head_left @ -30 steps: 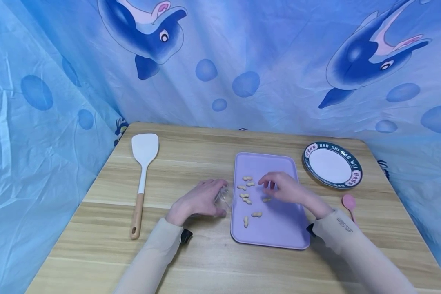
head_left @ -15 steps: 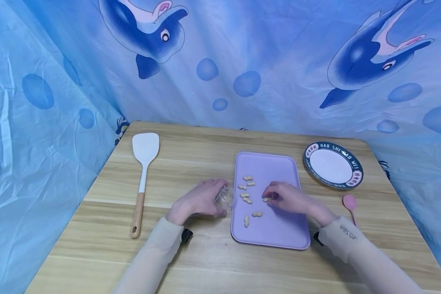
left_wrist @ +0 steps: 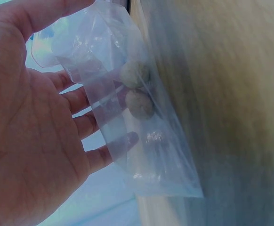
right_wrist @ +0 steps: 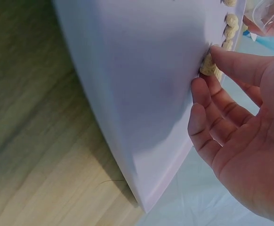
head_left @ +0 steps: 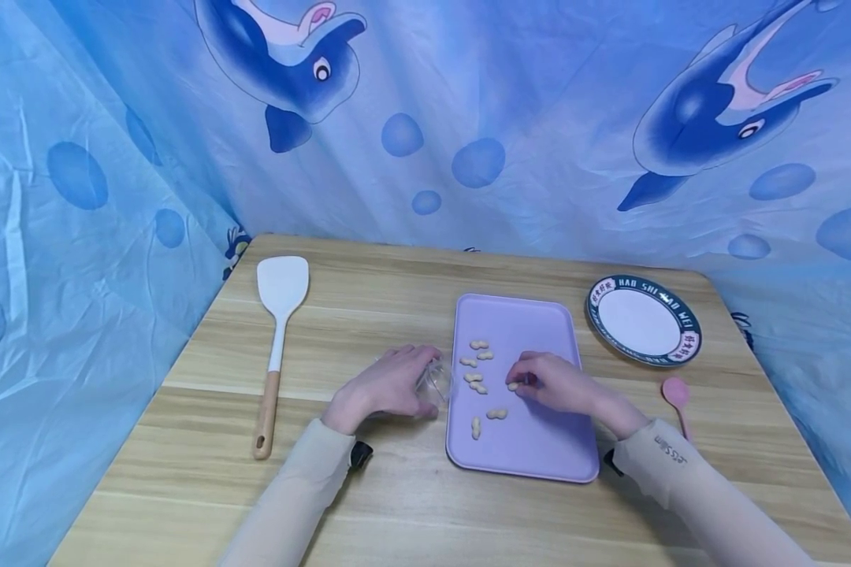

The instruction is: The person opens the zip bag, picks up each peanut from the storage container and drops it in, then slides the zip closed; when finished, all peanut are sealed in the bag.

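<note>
In the head view my left hand (head_left: pixel 393 383) holds a clear plastic bag (left_wrist: pixel 167 174) upright at the left edge of the purple tray (head_left: pixel 532 449). Two rounded tan lumps (left_wrist: pixel 140 103) show through the bag in the left wrist view, the fingers spread behind it and the thumb at its mouth. Over the middle of the tray, my right hand (head_left: pixel 556 384) pinches a peanut (right_wrist: pixel 207 65) between thumb and index finger, close to the tray's surface. Several unshelled peanuts (head_left: pixel 497 413) lie loose on the tray's left half.
A white spatula (head_left: pixel 281 287) with a wooden handle lies at the table's left. Toward the back right sits a plate (head_left: pixel 638 321) with a dark green lettered rim. Near it is a small pink spoon (head_left: pixel 676 391). Blue dolphin-print curtain (head_left: pixel 425 102) hangs behind the table.
My right hand has come down onto the peanut in the middle of the tray and now pinches it. The left hand with the bag has stayed in place.
</note>
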A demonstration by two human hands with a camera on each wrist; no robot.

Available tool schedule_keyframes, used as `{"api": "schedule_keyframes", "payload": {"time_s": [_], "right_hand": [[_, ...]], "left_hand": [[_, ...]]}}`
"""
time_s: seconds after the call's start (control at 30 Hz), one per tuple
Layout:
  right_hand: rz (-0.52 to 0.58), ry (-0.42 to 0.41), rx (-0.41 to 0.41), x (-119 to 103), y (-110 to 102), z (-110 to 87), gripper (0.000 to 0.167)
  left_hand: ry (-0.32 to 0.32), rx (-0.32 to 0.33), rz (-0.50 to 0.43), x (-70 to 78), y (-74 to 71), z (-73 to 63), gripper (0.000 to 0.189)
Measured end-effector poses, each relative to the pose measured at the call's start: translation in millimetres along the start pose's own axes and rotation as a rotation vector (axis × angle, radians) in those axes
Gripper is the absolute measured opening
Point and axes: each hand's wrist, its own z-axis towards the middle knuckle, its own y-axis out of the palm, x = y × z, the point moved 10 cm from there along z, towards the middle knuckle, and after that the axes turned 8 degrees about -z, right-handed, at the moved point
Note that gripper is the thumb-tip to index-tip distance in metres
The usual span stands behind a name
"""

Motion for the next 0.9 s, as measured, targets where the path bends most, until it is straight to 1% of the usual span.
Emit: {"api": "schedule_keyframes", "payload": {"time_s": [0.13,0.3,0.43,0.53,0.63,0.77,0.9], "right_hand": [[0.002,-0.008,0.002,-1,-2,0.1,0.017],[-0.001,-0.056,0.033,-8,-12,2.1,0.015],[-0.011,-0.092,0.060,-14,-21,7.1,0.017],[-0.014,-0.106,0.062,-20,-25,13.4,0.017],[-0.007,-0.117,0.046,-28,-27,21.0,0.016],[0.015,-0.139,0.023,-45,-30,30.7,0.016],[0.027,-0.181,0.015,-62,-29,39.5,0.017]], "left_hand": [[0.002,0.001,-0.002,0.4,0.7,-0.1,0.087],[0.005,0.001,-0.002,0.9,1.2,-0.4,0.087],[0.007,0.004,-0.001,1.4,0.6,-0.4,0.087],[0.008,0.004,-0.005,1.7,0.4,-0.7,0.087],[0.012,0.006,-0.003,1.9,0.1,-0.8,0.087],[0.018,0.009,0.011,2.0,0.0,-0.5,0.087],[0.018,0.006,0.022,1.6,0.3,-0.4,0.088]]}}
